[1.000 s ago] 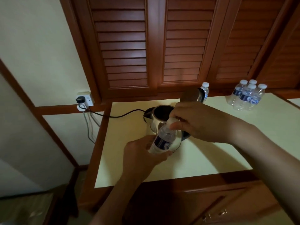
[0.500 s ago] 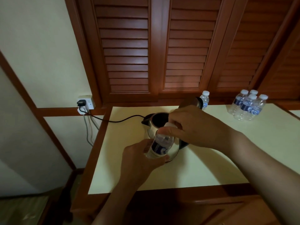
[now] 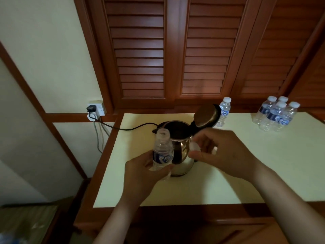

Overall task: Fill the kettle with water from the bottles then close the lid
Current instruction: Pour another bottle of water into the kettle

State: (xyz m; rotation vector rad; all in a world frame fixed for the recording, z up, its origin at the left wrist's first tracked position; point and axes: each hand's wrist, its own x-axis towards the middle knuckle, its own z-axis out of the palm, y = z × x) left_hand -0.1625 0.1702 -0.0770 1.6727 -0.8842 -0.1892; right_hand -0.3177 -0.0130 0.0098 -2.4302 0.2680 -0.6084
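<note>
Holding a thin plastic bottle round its label, the left hand curls its fingers about the lower body at the centre of the frame, just in front of the kettle. Such a bottle is probably light but soft-walled. With its mouth open, a hard squeeze would likely push water out, so a steady, gentle hold at mid-body seems best. The right hand, right of centre, pinches what looks like the white cap, which is blurred. The kettle stands on the desk with its lid tipped up.
</note>
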